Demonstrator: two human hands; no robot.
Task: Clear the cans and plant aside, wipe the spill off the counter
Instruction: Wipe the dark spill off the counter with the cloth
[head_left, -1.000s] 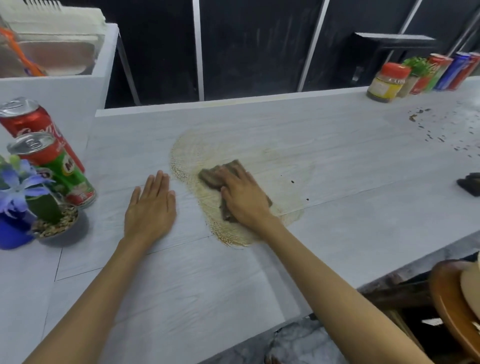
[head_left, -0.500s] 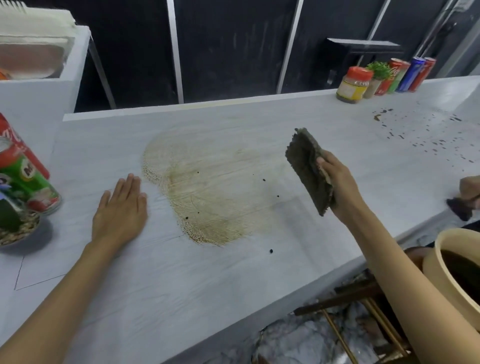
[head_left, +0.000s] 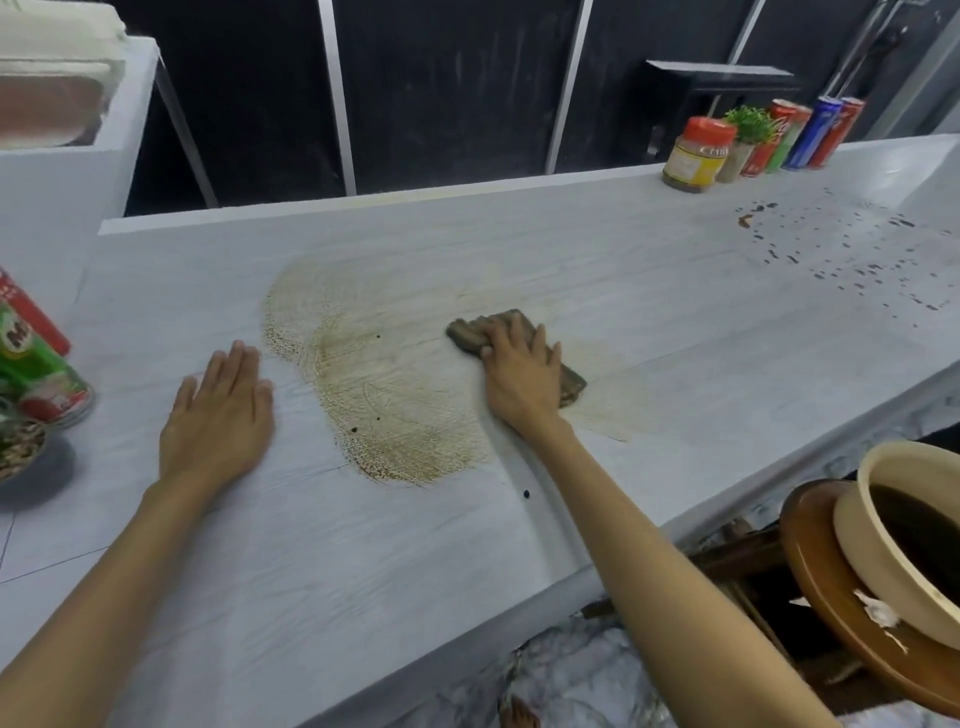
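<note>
A brown smeared spill (head_left: 384, 384) spreads over the middle of the pale counter (head_left: 675, 332). My right hand (head_left: 522, 376) presses a dirty brown cloth (head_left: 570, 383) flat onto the counter at the spill's right edge, fingers laid over it. My left hand (head_left: 221, 415) rests flat on the counter, palm down, just left of the spill and holding nothing. A green can (head_left: 36, 374) and a red can (head_left: 31, 312) stand at the far left. The plant pot (head_left: 18, 452) shows partly at the left edge.
Dark droplets (head_left: 852, 260) speckle the counter's far right. A jar with a red lid (head_left: 696, 156), a small green plant (head_left: 748, 130) and several cans (head_left: 810, 132) line the back right. A beige basin (head_left: 904, 540) of dark liquid sits on a brown stool below the counter's front edge.
My right hand lifted the cloth off the spill half a second ago and has now put it back down flat, further right on the spill. My left hand stayed flat.
</note>
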